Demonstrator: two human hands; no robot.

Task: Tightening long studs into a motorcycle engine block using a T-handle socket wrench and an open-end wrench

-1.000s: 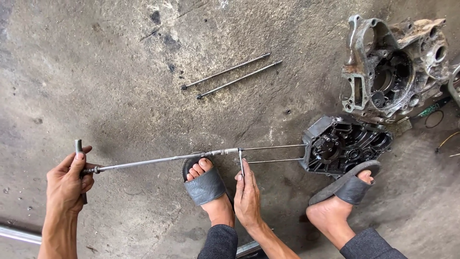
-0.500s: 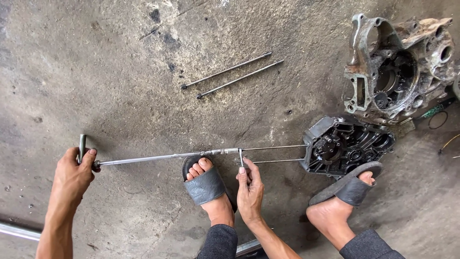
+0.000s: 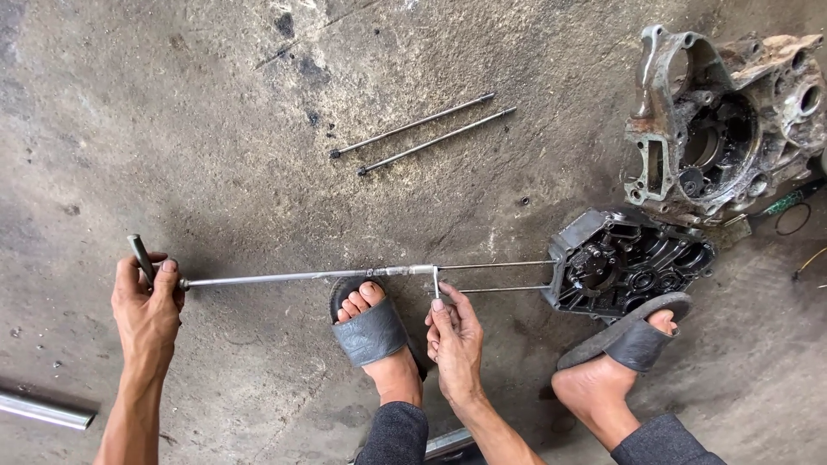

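Left hand (image 3: 148,312) is clenching the short cross handle of a long grey steel T-handle wrench (image 3: 301,276), at the left end of the shaft. Right hand (image 3: 454,340) is pinching the wrench's socket end between fingertips, just right of the near grey rubber sandal (image 3: 370,331). Wrench long axis is running left to right, almost level, along the stained concrete floor (image 3: 172,129). Socket end is sitting on the upper of two thin steel studs (image 3: 495,265) that are sticking out leftward from a black cast engine case (image 3: 624,263); the lower stud is running parallel just below it. So the case is lying right of both hands, in line with the shaft, and the right hand is the nearer one. A second foot in a sandal (image 3: 633,340) is pressing on the case's near edge. Far right, a dirty grey aluminium crankcase half (image 3: 732,120) is lying open side up. Two loose long steel rods (image 3: 426,133) are lying far centre, side by side. A bright metal bar (image 3: 43,411) is lying near left. No packages, labels or signs showing.
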